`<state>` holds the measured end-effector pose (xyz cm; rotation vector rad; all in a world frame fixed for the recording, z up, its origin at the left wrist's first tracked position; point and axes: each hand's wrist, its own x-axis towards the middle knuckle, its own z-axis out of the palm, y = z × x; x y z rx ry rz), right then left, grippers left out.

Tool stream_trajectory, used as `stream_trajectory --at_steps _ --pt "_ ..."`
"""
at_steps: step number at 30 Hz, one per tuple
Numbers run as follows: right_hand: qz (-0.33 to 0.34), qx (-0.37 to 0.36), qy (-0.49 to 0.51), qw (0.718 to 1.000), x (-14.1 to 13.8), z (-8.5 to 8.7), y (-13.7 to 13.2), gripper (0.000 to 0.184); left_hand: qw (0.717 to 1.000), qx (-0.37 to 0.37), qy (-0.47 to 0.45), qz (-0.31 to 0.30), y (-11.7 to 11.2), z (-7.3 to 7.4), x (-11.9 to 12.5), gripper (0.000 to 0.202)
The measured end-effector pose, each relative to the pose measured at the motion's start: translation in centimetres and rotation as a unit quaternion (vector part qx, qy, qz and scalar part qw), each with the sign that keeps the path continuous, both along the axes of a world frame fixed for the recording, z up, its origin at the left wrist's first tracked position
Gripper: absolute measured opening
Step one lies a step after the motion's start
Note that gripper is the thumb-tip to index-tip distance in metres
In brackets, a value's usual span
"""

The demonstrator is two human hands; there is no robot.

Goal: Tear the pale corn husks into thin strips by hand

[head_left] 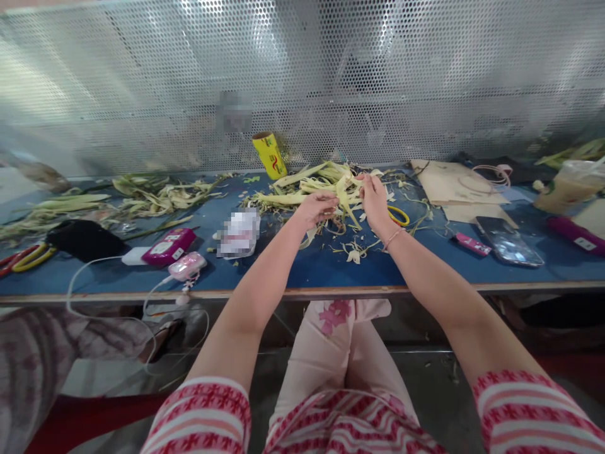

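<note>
A pile of pale green and cream leaf strips (316, 183) lies on the blue table (312, 268) in front of me. My left hand (316, 208) is curled over the near side of the pile, fingers closed on strips. My right hand (373, 197) reaches into the pile's right part, fingertips pinching a strip at the top. Small cut scraps (353, 253) lie below the hands. A yellow ring (399, 216) lies just right of my right hand.
A yellow roll (270, 155) stands behind the pile by the perforated metal screen (302, 75). More leaves (155, 195), a black pouch (84, 239), a pink device (169, 246) with a cable and scissors (23, 258) lie left; a phone (508, 241), cardboard (454, 183) and a drink cup (567, 186) lie right.
</note>
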<state>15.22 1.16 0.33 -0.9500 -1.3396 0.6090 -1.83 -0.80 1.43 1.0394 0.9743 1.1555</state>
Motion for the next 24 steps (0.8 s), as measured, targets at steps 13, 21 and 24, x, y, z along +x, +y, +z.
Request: stream_trajectory --at_steps 13,21,24 --pt "0.003 0.001 -0.004 1.0 0.3 -0.4 0.8 0.059 0.99 0.056 0.028 -0.123 -1.1 0.4 0.6 0.03" --pt "0.011 -0.022 -0.016 1.0 0.3 -0.1 0.6 0.062 0.991 0.037 -0.021 -0.128 -1.6 1.1 0.8 0.038" --pt "0.013 -0.025 -0.014 0.999 0.3 -0.1 0.6 0.064 0.993 0.056 -0.013 -0.104 -1.4 1.2 0.9 0.036"
